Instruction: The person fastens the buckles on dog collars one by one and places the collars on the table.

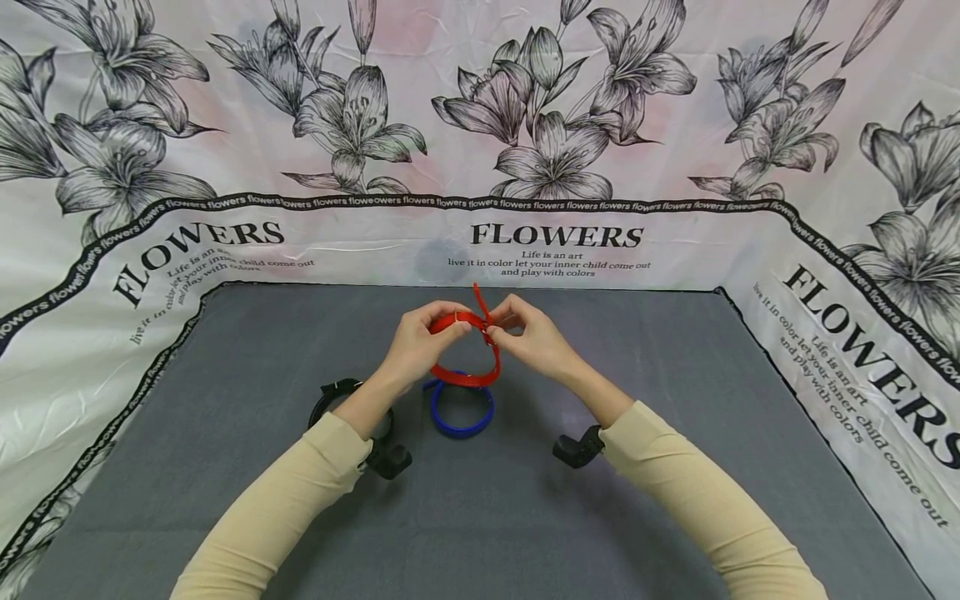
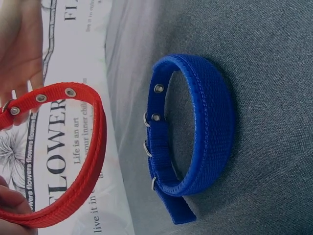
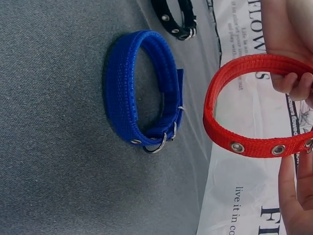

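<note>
A red pet collar (image 1: 467,381) with metal eyelets is held up in a loop above the grey table, its strap end pointing upward. My left hand (image 1: 411,350) pinches the loop's left side between thumb and fingers. At the buckle and strap end, my right hand (image 1: 542,340) grips the collar with thumb and fingertips. In the left wrist view the red collar (image 2: 95,147) shows its eyelets; the buckle is mostly cut off. Below the hands lies a blue collar (image 1: 459,432), fastened into a ring, with metal rings and eyelets seen in the right wrist view.
A black collar (image 1: 318,408) lies on the grey table cloth (image 1: 480,517), partly hidden behind the left forearm. Black wrist cameras (image 1: 577,450) hang under both wrists. A white flower-printed cloth (image 1: 555,267) borders the table at the back and sides.
</note>
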Motion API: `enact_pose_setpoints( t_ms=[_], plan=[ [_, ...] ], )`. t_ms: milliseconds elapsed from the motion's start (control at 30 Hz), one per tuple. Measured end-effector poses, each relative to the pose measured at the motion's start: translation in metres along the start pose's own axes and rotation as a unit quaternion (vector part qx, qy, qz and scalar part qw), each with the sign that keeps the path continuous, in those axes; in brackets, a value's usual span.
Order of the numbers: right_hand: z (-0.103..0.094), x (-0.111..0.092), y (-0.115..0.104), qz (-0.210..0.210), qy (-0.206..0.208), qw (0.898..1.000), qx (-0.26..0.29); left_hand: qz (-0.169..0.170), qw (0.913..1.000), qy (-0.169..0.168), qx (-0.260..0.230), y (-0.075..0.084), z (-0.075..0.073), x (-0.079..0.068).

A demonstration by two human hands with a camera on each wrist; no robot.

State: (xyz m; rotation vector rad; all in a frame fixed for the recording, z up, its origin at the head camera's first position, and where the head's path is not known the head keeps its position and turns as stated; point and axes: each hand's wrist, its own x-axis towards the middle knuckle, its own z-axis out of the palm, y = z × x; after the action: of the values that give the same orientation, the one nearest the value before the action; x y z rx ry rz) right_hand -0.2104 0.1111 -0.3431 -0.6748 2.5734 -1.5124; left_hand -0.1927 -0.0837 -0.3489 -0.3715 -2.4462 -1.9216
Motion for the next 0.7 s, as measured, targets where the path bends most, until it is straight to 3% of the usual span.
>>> enact_pose_setpoints(
  t_ms=[133, 333, 533, 700],
  plan=[
    [0.001, 0.003, 0.012, -0.008, 0.005, 1.0, 0.009, 0.002, 0.9999, 0.01, -0.004, -0.017, 0.001, 0.008],
    [0.003, 0.005, 0.02, -0.025, 0.024, 0.999, 0.02, -0.008, 0.9996, 0.025, 0.007, -0.016, 0.002, 0.009],
    [0.001, 0.0, -0.002, -0.057, 0.071, 0.996, 0.021, -0.012, 0.9994, 0.02, 0.025, -0.019, 0.006, 0.01],
    [-0.001, -0.005, -0.024, -0.07, 0.088, 0.994, 0.016, -0.017, 0.9988, 0.017, 0.041, -0.021, 0.01, 0.01]
  ],
)
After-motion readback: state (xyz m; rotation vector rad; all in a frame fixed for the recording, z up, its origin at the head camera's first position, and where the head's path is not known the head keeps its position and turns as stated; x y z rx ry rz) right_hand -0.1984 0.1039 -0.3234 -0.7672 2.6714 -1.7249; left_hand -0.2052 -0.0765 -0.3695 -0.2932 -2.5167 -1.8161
